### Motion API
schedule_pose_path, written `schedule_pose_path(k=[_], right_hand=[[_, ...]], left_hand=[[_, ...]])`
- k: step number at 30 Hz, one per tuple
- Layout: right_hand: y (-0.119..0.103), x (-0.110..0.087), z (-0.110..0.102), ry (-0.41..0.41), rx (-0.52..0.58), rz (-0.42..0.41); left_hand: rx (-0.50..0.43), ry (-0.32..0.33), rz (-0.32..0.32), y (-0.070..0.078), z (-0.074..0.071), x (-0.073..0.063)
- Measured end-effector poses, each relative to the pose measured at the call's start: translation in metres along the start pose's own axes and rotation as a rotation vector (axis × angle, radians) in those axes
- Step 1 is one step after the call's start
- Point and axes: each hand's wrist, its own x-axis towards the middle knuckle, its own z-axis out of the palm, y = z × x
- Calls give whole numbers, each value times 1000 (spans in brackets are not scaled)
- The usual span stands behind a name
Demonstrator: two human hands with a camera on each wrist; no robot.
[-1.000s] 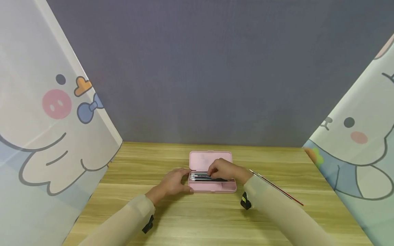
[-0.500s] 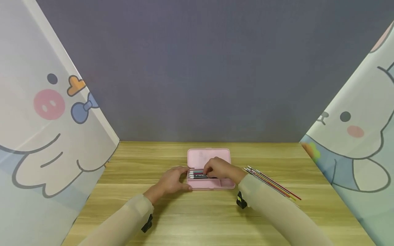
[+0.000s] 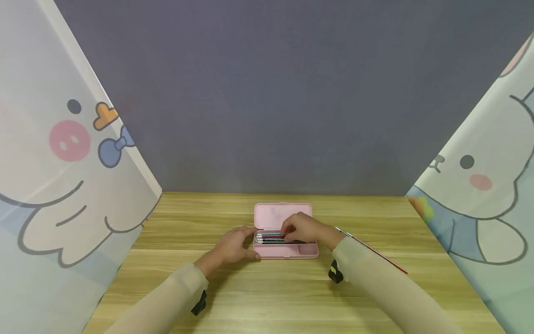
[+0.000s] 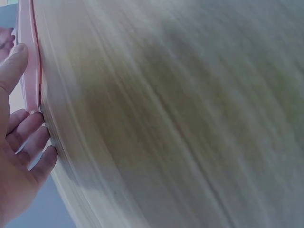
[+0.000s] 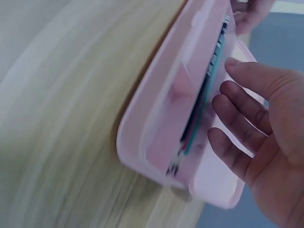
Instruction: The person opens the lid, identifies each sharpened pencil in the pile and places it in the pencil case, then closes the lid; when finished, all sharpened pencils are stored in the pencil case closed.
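A pink pencil case point(image 3: 276, 252) lies on the table with its lid point(image 3: 273, 215) laid back. Several pencils point(image 3: 267, 239) with pale ends lie side by side in its long rear compartment. My left hand point(image 3: 231, 247) holds the case's left end, thumb at the near corner and a finger at the far corner. Over the pencils is my right hand point(image 3: 303, 228). In the right wrist view its loosely bent fingers point(image 5: 228, 111) and thumb are spread beside a dark and a green pencil point(image 5: 199, 104), with no pencil between them.
A red pencil point(image 3: 381, 255) lies slantwise on the wooden table point(image 3: 267, 292), right of the case, with another pencil's tip beside the right sleeve point(image 3: 375, 273). A grey panel point(image 3: 267, 102) stands behind, and cartoon-printed panels flank both sides.
My right hand moved left along the pencils by half a second ago, then back right. The right sleeve again covers most of the loose pencils. My left hand stays at the case.
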Motion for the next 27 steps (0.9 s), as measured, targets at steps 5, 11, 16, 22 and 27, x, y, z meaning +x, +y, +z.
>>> schedule_pose_path(k=[5, 11, 16, 22, 27], right_hand=[[13, -26, -16, 64, 73, 39], [27, -60, -20, 198, 153, 100], [36, -80, -12, 233, 259, 172], [44, -84, -3, 245, 318, 209], [47, -84, 3, 235, 397, 237]], left_hand=[[8, 8, 4, 0, 1, 0], [-36, 3, -11, 2, 3, -1], [-242, 28, -51, -2, 3, -1], [-457, 22, -102, -7, 0, 6], [-510, -36, -117, -7, -2, 14]])
